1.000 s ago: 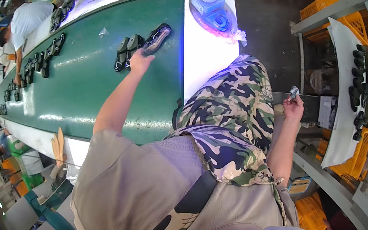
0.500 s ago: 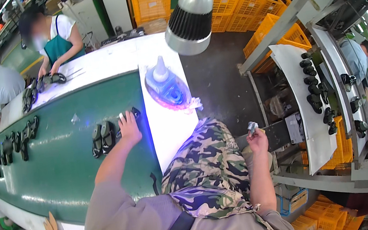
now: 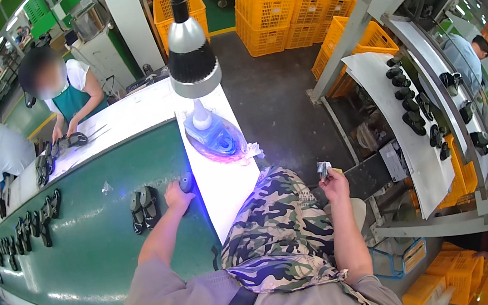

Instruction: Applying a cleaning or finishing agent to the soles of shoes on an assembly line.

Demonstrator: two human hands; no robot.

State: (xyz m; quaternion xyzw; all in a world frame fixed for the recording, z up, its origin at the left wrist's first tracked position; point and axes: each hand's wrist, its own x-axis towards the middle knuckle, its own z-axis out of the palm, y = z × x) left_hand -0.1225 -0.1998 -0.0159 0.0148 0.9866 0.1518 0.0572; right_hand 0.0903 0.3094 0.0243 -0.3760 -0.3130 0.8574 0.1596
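Left arm: extended forward over the green belt (image 3: 99,237). The left hand (image 3: 176,196) is closed on a dark shoe part (image 3: 186,182) at the belt's edge, next to the white table (image 3: 223,181). Whether the part is lifted off the belt cannot be told.

Right arm: bent at the elbow, forearm raised beside the camouflage apron (image 3: 281,229). The right hand (image 3: 335,184) pinches a small silvery item (image 3: 323,170) between its fingertips, held away from the belt and above the floor side of the table.

Near the belt: a pair of dark soles (image 3: 143,208) lies on it just left of the left hand. More soles lie in rows farther left. On the table, beyond the left hand, a blue bottle (image 3: 211,135) stands under a lamp (image 3: 192,59). Two other people work across the belt. Orange crates (image 3: 272,6) stand well beyond the table.
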